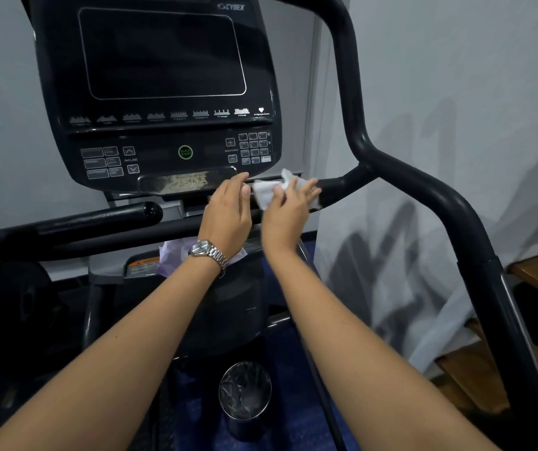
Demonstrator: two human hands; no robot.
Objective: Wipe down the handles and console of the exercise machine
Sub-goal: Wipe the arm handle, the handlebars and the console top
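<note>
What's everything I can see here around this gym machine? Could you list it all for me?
console: one, black, top centre, dark screen
quick-start button: one, green-ringed, below screen
handlebars: black, curving down the right side
wipe: one, white, on the short right handle under the console
bin: one, metallic, on the floor below
watch: one, silver, left wrist
left hand: one, fingers beside the wipe
right hand: one, pressed onto the wipe

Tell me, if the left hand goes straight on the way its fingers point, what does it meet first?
Probably the white wipe held by the right hand; the left hand points up and rightward at it, fingertips almost touching. Depth is unclear.
</note>
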